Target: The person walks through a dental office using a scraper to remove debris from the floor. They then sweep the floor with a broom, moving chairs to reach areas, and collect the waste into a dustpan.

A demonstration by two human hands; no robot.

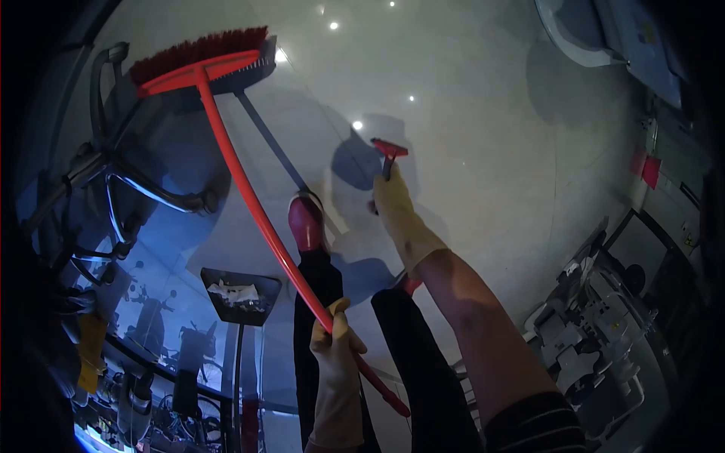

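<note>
My left hand (334, 355), in a pale glove, is wrapped round the red handle of a broom (253, 200). The broom slants up to the left, its dark red bristles at the upper left, and the handle's end sticks out below my hand. In a matching glove, my right hand (393, 200) is stretched forward, closed on the dark handle of a small scraper (390, 149) with a red head. Left of my legs is a dark dustpan (242, 296) on a long handle, with white scraps in it.
A wheeled chair base (113, 170) stands at the left on the pale, shiny floor (483, 189). My red shoe (306, 223) is beside the broom handle. Grey machinery (585, 351) is at the lower right, and a white rounded fixture (581, 38) at the upper right.
</note>
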